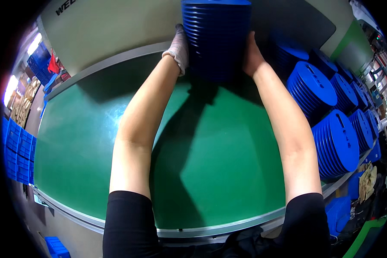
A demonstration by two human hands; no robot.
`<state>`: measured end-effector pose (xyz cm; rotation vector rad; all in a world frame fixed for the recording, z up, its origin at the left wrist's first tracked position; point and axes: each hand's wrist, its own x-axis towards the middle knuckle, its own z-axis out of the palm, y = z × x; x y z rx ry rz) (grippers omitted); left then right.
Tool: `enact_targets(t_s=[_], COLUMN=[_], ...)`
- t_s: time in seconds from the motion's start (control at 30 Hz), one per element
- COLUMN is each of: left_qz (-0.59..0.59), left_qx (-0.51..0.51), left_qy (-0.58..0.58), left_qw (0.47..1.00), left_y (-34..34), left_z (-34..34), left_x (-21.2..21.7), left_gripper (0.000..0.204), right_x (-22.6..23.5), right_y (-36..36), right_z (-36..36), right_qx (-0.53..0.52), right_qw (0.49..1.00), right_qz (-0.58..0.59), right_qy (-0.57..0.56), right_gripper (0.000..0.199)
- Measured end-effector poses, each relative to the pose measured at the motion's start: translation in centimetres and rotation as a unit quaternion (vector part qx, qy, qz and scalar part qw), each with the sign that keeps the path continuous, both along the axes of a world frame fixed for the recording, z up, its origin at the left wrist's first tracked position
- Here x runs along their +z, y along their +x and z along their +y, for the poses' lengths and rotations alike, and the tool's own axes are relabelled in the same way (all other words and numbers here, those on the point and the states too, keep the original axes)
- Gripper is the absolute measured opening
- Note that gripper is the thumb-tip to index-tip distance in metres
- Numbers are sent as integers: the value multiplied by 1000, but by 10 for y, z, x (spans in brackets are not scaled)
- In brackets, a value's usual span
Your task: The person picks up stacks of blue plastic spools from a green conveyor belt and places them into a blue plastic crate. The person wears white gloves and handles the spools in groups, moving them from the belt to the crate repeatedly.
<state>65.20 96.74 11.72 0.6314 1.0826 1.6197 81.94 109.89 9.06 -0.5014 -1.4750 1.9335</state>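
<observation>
A tall stack of blue discs point(217, 41), ribbed along its side, stands upright between my hands at the far side of the green tabletop point(219, 172). Its top runs out of the picture, and its foot is in dark shadow, so I cannot tell whether it touches the table. My left hand point(179, 49), in a pale knit glove, presses against the stack's left side. Against the right side lies my right hand point(253, 58), which looks bare. Both arms are stretched forward, and most of the fingers are hidden behind the stack.
Several similar blue stacks point(342, 139) crowd the table's right side in rows. A pale panel point(112, 30) rises along the back edge. Blue crates point(19, 148) stand beyond the left edge, and a blue bin point(56, 247) sits on the floor.
</observation>
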Motion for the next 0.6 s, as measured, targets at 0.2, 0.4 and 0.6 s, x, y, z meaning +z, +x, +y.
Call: enact_targets(t_s=[0.2,0.4,0.6], left_qz=[964,954,919], left_qx=[32,108,57], left_qy=[-264,-279,-387], left_qw=[-4,-34,-45], left_y=[28,48,93], left_z=[-68,-175,-305], left_x=[32,78,112], left_gripper=[62,58,65], right_x=[35,105,132], right_y=[15,35,58], right_z=[-46,-180,-295], right_qx=[50,89,149], right_qw=[999,995,988], right_qz=[12,-25,-44], right_qy=[-5,-39,0], right_gripper=[82,80,86])
